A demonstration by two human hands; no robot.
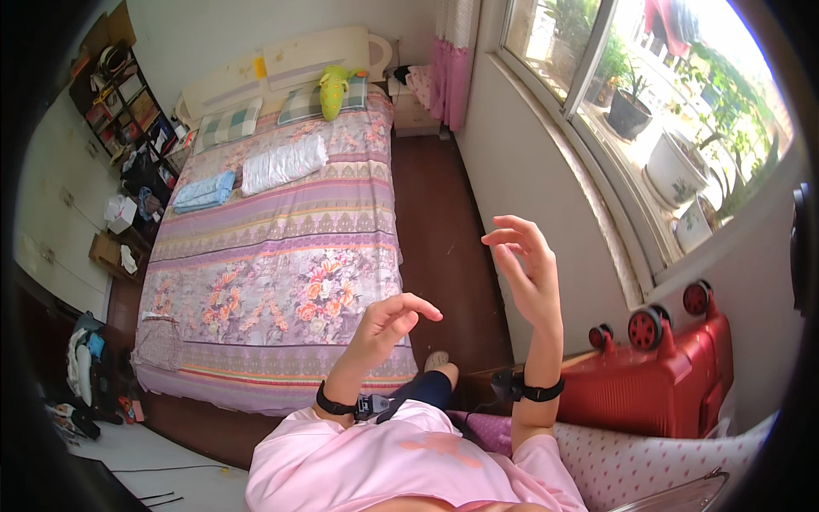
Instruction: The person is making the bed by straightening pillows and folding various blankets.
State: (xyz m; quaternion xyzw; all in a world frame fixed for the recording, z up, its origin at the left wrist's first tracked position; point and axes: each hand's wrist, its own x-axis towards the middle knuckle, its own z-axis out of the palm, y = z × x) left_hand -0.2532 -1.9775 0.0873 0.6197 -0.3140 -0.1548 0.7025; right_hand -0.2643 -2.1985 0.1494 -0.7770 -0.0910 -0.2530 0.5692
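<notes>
Both bare hands are raised in front of my body and hold nothing. My left hand (391,323) has loosely bent fingers pointing right, near the bed's front right corner. Higher up, my right hand (526,265) is held upright with curled, parted fingers, between the floor strip and the window wall. Each wrist wears a black strap with a small device. Beyond them lies a bed with a floral, striped bedspread (275,237). On it are a folded blue cloth (205,191), a folded white quilt (285,164), checked pillows (228,123) and a green plush toy (333,96).
A red suitcase (652,377) lies at the right, wheels up, below a window with potted plants (630,114). A nightstand (413,114) stands beside the headboard. Cluttered shelves (125,105) line the left. A white tabletop (160,464) is at the lower left.
</notes>
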